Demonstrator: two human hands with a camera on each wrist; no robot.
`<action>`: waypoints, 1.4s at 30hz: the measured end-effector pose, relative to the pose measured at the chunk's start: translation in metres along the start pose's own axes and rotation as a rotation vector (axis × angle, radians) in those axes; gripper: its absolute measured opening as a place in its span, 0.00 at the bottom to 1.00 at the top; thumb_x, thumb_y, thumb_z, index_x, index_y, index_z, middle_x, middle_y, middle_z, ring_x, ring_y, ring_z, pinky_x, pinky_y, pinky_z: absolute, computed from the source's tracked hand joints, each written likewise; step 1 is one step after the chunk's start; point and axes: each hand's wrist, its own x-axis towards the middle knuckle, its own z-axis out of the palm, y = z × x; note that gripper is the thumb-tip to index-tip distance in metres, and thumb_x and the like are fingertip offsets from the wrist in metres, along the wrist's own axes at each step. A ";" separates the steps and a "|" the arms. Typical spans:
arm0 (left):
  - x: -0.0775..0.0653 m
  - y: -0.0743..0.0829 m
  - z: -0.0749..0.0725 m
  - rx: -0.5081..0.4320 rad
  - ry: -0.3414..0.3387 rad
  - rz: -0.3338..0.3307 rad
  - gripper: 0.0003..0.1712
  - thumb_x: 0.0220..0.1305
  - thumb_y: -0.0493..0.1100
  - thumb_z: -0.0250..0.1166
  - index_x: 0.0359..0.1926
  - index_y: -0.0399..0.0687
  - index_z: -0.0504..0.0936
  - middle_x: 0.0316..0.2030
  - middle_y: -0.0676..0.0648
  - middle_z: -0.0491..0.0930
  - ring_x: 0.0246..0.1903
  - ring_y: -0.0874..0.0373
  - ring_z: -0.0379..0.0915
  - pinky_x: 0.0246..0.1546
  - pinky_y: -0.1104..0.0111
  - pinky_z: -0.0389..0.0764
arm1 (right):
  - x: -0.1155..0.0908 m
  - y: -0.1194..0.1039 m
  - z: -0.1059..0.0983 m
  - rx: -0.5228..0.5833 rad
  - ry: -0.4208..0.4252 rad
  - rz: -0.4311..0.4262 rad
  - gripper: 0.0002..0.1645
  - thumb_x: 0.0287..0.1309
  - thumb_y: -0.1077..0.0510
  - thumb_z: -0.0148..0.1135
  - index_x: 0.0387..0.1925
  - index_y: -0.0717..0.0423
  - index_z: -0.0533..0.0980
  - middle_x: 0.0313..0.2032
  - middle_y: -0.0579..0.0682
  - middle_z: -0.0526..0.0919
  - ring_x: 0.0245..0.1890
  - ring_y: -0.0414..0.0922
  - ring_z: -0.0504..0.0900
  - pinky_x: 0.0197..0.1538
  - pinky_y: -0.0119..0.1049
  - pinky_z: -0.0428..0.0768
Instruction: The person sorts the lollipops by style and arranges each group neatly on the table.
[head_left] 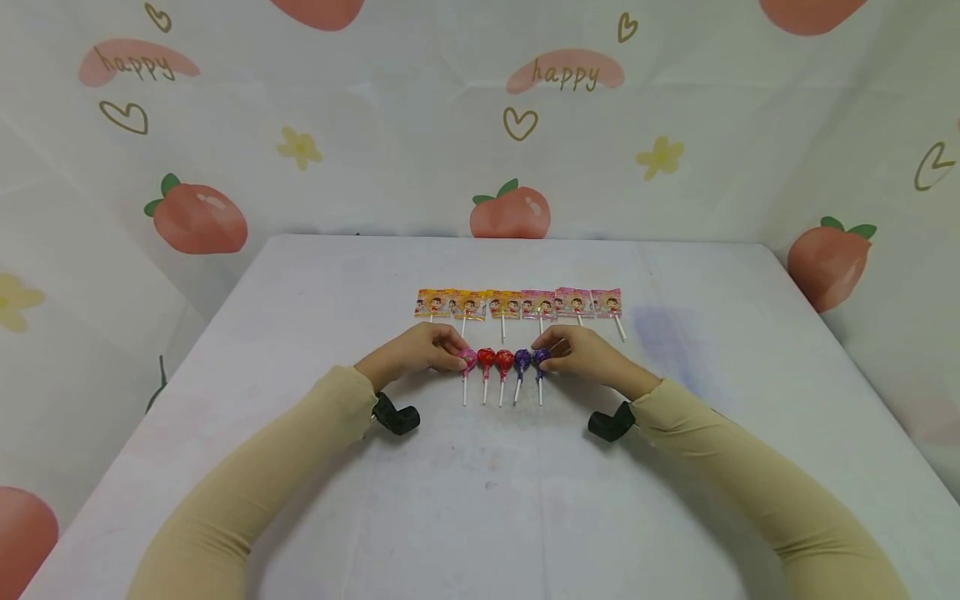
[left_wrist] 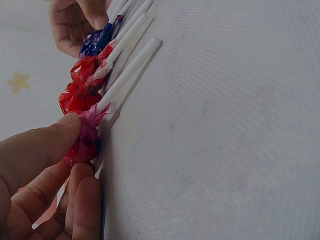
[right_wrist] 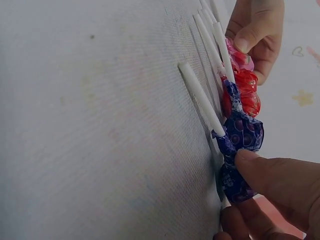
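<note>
A row of round wrapped lollipops lies on the white table, sticks toward the person. My left hand [head_left: 422, 348] pinches the pink lollipop [left_wrist: 86, 140] at the row's left end between thumb and fingers. Beside it come two red lollipops [head_left: 486, 358], then two purple ones. At the right end, the outer purple lollipop [right_wrist: 235, 182] is held by my right hand [head_left: 588, 357], its thumb on the wrapper. The inner purple lollipop [right_wrist: 245, 132] lies against its neighbours, between the held one and the reds.
Behind the round lollipops runs a row of flat-packaged lollipops, orange packets [head_left: 468, 305] on the left and pink packets [head_left: 574, 302] on the right. A printed white cloth [head_left: 405, 183] hangs behind the table [head_left: 450, 517]. Black wrist devices [head_left: 397, 417] sit near both cuffs.
</note>
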 end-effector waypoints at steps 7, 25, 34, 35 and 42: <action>-0.001 0.001 0.000 -0.013 0.000 0.011 0.16 0.57 0.37 0.71 0.46 0.39 0.81 0.34 0.50 0.79 0.31 0.62 0.72 0.32 0.73 0.75 | 0.001 -0.002 0.000 0.003 -0.014 0.004 0.17 0.55 0.63 0.68 0.47 0.61 0.79 0.45 0.57 0.83 0.47 0.52 0.82 0.50 0.45 0.79; 0.000 -0.002 0.000 0.001 0.004 0.021 0.16 0.57 0.38 0.71 0.46 0.40 0.81 0.36 0.49 0.79 0.33 0.61 0.72 0.33 0.73 0.75 | 0.002 -0.002 -0.001 0.018 -0.039 0.020 0.19 0.55 0.63 0.69 0.49 0.61 0.78 0.50 0.59 0.82 0.50 0.54 0.81 0.52 0.45 0.78; 0.000 -0.003 0.000 -0.015 -0.004 0.025 0.16 0.56 0.37 0.71 0.46 0.40 0.81 0.35 0.49 0.79 0.33 0.62 0.73 0.34 0.73 0.76 | 0.002 0.001 0.000 0.019 -0.041 0.026 0.20 0.54 0.63 0.69 0.50 0.61 0.78 0.50 0.59 0.81 0.50 0.54 0.81 0.53 0.46 0.78; 0.000 -0.003 0.000 -0.015 -0.006 0.026 0.17 0.56 0.38 0.72 0.46 0.40 0.81 0.35 0.49 0.79 0.33 0.61 0.73 0.34 0.73 0.76 | 0.002 0.000 0.000 0.016 -0.040 0.027 0.20 0.54 0.63 0.69 0.50 0.61 0.78 0.50 0.59 0.81 0.50 0.54 0.81 0.53 0.46 0.78; 0.000 -0.003 -0.001 -0.010 -0.015 0.040 0.18 0.55 0.39 0.72 0.46 0.41 0.81 0.36 0.49 0.80 0.33 0.61 0.73 0.35 0.72 0.77 | 0.001 -0.001 -0.001 0.009 -0.035 0.018 0.20 0.54 0.63 0.69 0.50 0.61 0.78 0.50 0.59 0.81 0.50 0.55 0.81 0.53 0.46 0.78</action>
